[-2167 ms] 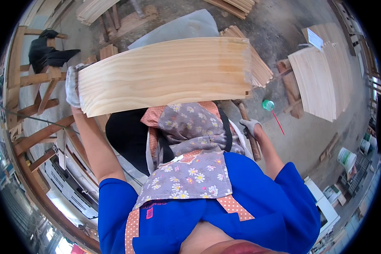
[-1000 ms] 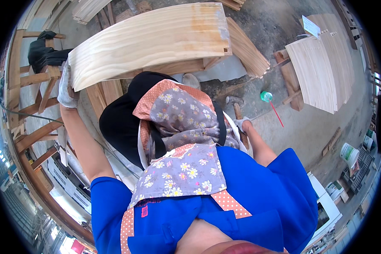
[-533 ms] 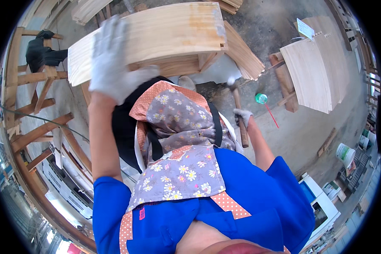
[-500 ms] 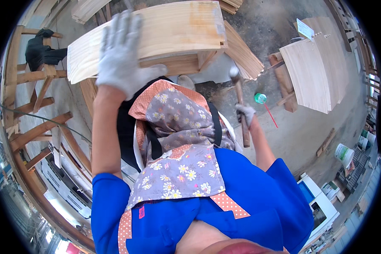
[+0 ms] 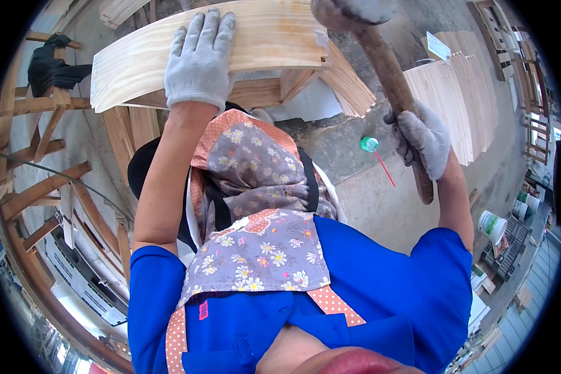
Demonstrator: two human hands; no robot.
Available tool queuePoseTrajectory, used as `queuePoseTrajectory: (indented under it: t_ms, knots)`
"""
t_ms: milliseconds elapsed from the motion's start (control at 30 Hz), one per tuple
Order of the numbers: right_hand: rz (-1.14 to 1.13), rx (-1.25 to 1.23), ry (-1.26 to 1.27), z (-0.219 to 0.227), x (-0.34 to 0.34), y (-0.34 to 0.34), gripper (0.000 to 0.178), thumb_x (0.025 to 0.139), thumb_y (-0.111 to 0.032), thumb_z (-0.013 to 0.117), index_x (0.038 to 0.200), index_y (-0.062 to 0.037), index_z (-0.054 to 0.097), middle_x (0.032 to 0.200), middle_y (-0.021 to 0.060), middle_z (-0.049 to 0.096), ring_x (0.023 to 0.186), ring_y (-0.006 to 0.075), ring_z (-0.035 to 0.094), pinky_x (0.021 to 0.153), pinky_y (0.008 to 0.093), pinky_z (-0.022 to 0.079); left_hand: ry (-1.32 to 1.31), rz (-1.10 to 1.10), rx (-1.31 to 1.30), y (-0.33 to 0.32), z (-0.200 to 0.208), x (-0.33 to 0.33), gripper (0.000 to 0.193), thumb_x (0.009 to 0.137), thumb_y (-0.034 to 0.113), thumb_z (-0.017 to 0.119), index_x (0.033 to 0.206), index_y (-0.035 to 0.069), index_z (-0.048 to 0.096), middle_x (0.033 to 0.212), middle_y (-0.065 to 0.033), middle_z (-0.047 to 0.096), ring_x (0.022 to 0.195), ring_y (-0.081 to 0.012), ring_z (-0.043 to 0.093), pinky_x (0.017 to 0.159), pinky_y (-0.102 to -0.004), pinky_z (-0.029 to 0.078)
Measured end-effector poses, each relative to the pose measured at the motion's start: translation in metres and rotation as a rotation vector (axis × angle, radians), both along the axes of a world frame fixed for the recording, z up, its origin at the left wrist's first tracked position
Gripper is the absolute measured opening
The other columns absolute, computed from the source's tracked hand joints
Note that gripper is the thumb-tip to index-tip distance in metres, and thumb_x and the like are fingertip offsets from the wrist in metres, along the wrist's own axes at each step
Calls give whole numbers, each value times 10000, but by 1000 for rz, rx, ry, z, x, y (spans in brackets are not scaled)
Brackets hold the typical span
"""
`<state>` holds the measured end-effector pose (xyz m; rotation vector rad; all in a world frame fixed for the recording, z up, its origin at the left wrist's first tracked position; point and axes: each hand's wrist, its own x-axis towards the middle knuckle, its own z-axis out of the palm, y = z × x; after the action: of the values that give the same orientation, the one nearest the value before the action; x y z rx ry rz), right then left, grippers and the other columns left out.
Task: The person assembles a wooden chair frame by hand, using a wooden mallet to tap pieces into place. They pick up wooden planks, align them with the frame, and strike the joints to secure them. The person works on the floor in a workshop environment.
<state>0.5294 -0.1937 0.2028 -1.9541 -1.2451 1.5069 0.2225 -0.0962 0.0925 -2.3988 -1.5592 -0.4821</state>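
A pale wooden board (image 5: 268, 37) lies on top of a wooden frame or box (image 5: 255, 92) in front of me. My left hand (image 5: 199, 65), in a whitish work glove, presses flat on the board with its fingers stretched forward. In my gloved right hand (image 5: 424, 138) is a mallet (image 5: 389, 68), gripped low on its worn wooden handle. The mallet is raised, and its big greyish head is near the board's right end, partly cut off by the top of the view.
Stacked boards (image 5: 349, 84) lean beside the box, and more pale boards (image 5: 461, 93) lie at right. On the floor are a green round container (image 5: 369, 144) with a red stick and a white bucket (image 5: 492, 226). Timber trestles (image 5: 43, 162) stand at left, with a dark cloth (image 5: 56, 65).
My right hand has lifted the mallet from low beside me up and forward. The left hand has moved right and come down flat on the board.
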Motion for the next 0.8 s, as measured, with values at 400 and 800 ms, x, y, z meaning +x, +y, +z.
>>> queuePoseTrajectory:
  t_ms: [400,800]
  knots:
    - [-86,-26,111,-20,3,-10,403,949,-430,478,882,-47,587,626,10,516,497,66,485,423,215,400,-11,-12,34,2,1,3,830,619,136,778,1375,133,434,1395,-94,467,1293,-256,434,1092,-410,338]
    - [-152,-158,7,8,-7,2,411,950,-422,480,843,-35,569,616,17,508,487,86,481,434,241,400,8,-13,67,3,-4,0,811,627,123,755,1373,128,436,1394,-92,469,1293,-254,435,1092,-415,334]
